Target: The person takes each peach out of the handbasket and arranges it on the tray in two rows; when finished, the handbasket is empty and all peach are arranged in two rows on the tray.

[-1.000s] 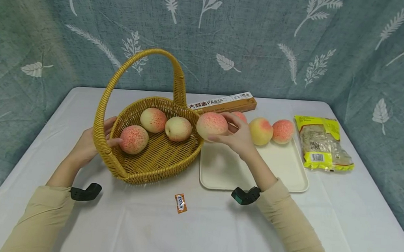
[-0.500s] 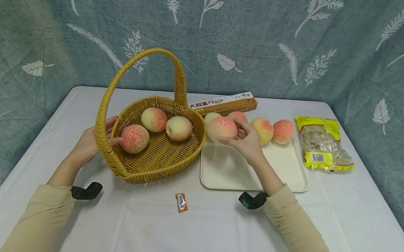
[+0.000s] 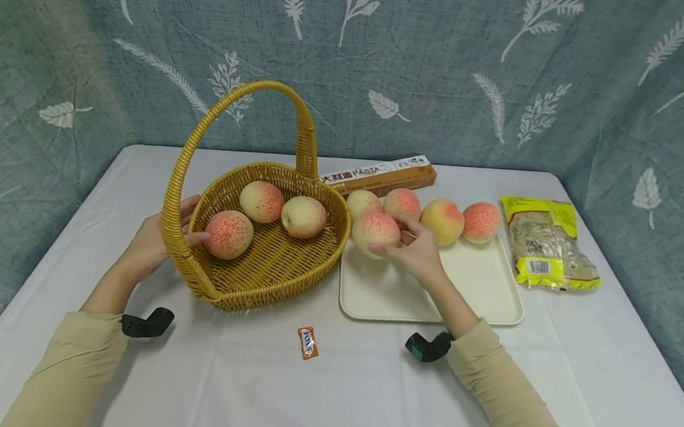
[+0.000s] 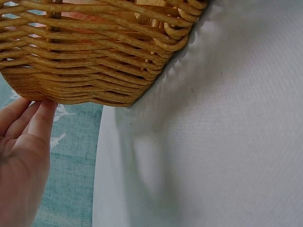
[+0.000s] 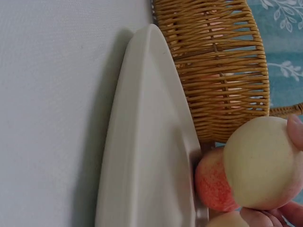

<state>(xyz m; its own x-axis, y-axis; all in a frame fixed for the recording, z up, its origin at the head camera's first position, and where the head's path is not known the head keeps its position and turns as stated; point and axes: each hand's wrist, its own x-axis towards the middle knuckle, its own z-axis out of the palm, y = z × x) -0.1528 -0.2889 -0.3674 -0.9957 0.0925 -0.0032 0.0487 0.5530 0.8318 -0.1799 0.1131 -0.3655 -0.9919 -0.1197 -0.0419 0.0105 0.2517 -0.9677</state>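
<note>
My left hand [image 3: 149, 242] grips the left rim of a wicker basket [image 3: 272, 261], thumb over the edge beside a peach [image 3: 228, 235]. Two more peaches lie in this basket, one red-speckled [image 3: 261, 202] and one paler [image 3: 303, 217]. Its tall arched handle stands up. My right hand [image 3: 420, 250] holds a pink and cream peach [image 3: 374, 234] between thumb and fingers, over the left part of a cream tray [image 3: 431, 308]. In the right wrist view the held peach [image 5: 260, 163] looks pale and partly covers a red one [image 5: 215, 179].
Several peaches line the tray's far side, among them a yellow one [image 3: 442, 221] and a red one [image 3: 481, 222]. Behind them lies a pasta box [image 3: 381, 174]. A yellow clear-fronted food packet [image 3: 547, 243] is at right, and a small FOX'S wrapper [image 3: 308, 343] lies in front.
My right hand has carried its peach from the basket's right rim rightward, then lowered it over the tray, uncovering a pale peach behind. My left hand and the basket stay in place.
</note>
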